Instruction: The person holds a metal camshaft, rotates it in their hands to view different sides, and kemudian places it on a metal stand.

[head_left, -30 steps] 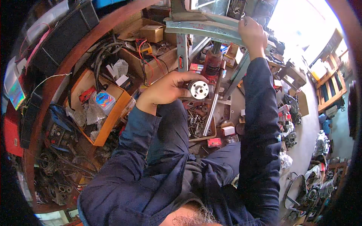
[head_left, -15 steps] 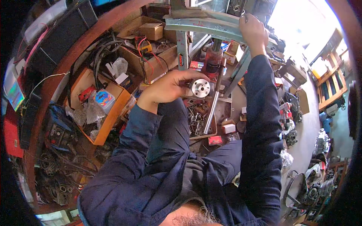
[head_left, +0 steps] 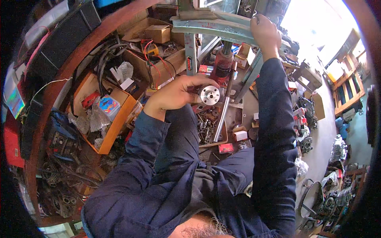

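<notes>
Near the frame's centre, the left hand [head_left: 178, 92] is pinching a round metal part [head_left: 209, 91] whose drilled face is pointing toward the camera; the part is sitting at this nearer hand's right, while the right hand [head_left: 266, 35], upper right, is gripping a green metal beam [head_left: 216, 27]

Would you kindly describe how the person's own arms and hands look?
The left sleeve and right sleeve are long, dark navy and creased. The left hand and right hand wear no gloves.
</notes>
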Tool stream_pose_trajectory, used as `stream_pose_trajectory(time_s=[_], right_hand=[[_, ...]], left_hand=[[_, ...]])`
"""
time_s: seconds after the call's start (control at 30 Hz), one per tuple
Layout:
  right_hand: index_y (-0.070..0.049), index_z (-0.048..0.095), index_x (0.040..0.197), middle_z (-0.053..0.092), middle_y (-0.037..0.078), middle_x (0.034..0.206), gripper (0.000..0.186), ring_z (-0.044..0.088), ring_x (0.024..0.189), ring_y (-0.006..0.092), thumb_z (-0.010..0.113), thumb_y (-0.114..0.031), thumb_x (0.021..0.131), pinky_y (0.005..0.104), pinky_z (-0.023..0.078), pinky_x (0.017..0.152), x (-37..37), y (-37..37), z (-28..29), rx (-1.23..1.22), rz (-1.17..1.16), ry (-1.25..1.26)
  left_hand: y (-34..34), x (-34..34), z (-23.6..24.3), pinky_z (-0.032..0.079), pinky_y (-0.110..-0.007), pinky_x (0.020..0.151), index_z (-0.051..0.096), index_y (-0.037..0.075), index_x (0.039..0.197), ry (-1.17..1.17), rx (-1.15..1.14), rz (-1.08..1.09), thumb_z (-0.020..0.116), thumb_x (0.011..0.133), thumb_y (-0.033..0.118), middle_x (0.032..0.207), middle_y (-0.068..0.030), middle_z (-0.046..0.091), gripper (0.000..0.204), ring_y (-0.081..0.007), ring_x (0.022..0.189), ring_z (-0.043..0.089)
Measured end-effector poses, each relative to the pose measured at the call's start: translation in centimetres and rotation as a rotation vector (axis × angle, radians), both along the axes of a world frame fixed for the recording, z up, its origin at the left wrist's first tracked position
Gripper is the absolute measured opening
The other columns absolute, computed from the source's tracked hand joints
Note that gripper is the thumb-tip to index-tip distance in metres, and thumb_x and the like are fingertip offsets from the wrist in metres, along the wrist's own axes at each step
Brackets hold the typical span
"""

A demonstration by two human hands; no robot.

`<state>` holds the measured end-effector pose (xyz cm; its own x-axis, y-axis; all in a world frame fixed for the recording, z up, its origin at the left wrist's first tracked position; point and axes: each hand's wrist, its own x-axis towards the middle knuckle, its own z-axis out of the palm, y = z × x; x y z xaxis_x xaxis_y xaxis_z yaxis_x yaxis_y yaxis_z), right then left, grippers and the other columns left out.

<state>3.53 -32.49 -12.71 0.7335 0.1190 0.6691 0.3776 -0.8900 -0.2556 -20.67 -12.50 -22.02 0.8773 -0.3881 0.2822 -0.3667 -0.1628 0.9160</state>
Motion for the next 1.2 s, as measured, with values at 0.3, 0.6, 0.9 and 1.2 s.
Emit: stream_pose_trajectory(time_s=[0.3,0.6,0.9,1.2], right_hand=[[-0.015,0.07,0.108,0.07,0.017,0.108,0.039,0.066,0.1,0.0401,0.043,-0.039,0.093,0.0492,0.051,0.088,-0.5,0.0,0.4,0.025,0.033,0.025],[-0.015,0.069,0.112,0.069,0.019,0.109,0.042,0.065,0.101,0.0419,0.042,-0.041,0.092,0.0501,0.05,0.089,-0.7,0.1,0.5,0.017,0.014,0.06],[-0.021,0.068,0.117,0.07,0.019,0.107,0.042,0.066,0.102,0.0399,0.043,-0.044,0.093,0.0493,0.051,0.089,-1.0,0.0,0.7,0.018,0.01,0.056],[-0.016,0.068,0.116,0.07,0.018,0.108,0.042,0.066,0.102,0.0393,0.045,-0.042,0.093,0.0477,0.05,0.092,-0.8,0.1,0.3,0.051,0.035,0.017]], left_hand=[[0.0,-0.5,-0.2,0.048,-0.033,0.098,0.065,0.005,0.122,0.056,0.018,0.049,0.07,0.08,-0.006,0.118,-0.0052,0.068,0.045,-0.0172,0.112,0.061],[-0.2,-0.6,-0.8,0.048,-0.032,0.097,0.067,0.004,0.118,0.031,-0.029,0.063,0.072,0.082,-0.002,0.114,-0.0043,0.07,0.036,-0.0151,0.108,0.063],[-0.3,-1.0,-1.9,0.053,-0.035,0.092,0.063,0.003,0.122,0.125,-0.22,0.062,0.071,0.082,-0.002,0.116,-0.0064,0.069,0.041,-0.0179,0.109,0.064],[-0.9,-2.8,-0.9,0.059,-0.027,0.069,0.035,0.002,0.147,0.383,-0.772,-0.016,0.052,0.1,0.013,0.133,-0.0231,0.058,0.051,-0.032,0.102,0.069]])
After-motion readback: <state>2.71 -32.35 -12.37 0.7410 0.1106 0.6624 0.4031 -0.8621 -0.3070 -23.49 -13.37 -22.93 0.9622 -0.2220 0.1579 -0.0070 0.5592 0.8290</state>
